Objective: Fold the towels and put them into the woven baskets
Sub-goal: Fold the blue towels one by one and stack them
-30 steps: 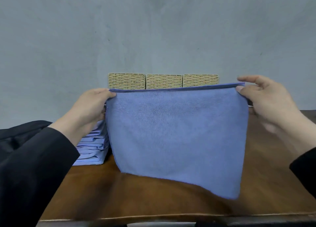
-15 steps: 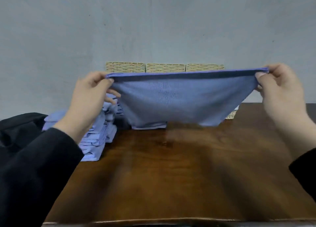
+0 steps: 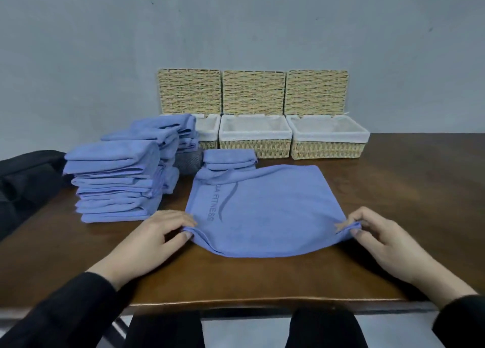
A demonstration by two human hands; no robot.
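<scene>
A dark wooden table (image 3: 393, 190) stands against a grey wall. The blue towel (image 3: 265, 211) lies flat on it between both hands. The left hand (image 3: 147, 245) pinches its near left corner and the right hand (image 3: 388, 245) pinches its near right corner. Three open woven baskets (image 3: 256, 138) wait beyond the fingertips. Folding seems to be just beginning; I think the next move must carry both corners away to the far edge.
</scene>
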